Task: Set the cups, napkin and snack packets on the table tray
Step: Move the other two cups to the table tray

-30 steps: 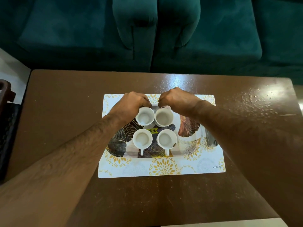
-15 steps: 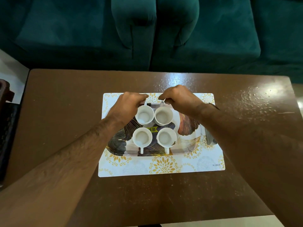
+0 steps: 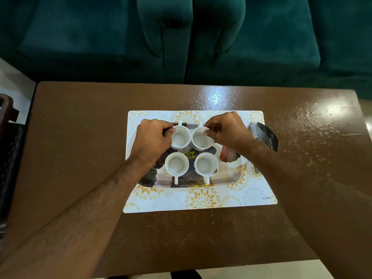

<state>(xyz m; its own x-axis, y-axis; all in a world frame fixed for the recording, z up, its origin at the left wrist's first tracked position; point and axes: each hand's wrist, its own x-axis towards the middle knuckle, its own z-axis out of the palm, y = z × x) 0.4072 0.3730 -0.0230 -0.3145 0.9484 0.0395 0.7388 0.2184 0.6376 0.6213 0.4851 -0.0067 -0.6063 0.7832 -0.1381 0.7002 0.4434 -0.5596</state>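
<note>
Working L to R across the tray (image 3: 231, 174): our left hand (image 3: 153, 137) sits at abt 10 o'clock on it, fingers curled together against the rim of the far-left cup (image 3: 180, 136); whether they truly pinch it or just rest on it we can't tell. The cup's handle points to 12 o'clock. Just beside it, w/ a thin gap, is the far-right cup (image 3: 201, 138), handle also at 12. Our right hand (image 3: 225, 131), at abt 1 o'clock, has thumb and forefinger closed on that cup's rim.

The near-left cup (image 3: 176, 164) and near-right cup (image 3: 206, 164) stand free at 6 o'clock of the far pair, handles toward us. All four are upright and empty, on the tray, which lies on a floral placemat (image 3: 201, 198) on the brown table (image 3: 80, 137). No napkin or snack packets in view, so we judge those steps are left.

Handling, as we judge it: small glazed ceramic cups, light, stiff, chip-prone and a bit slick. A rim pinch is ok for nudging; for lifting, take the handle. The glossy tray prob lets cups slide, so keep them from knocking each other.
</note>
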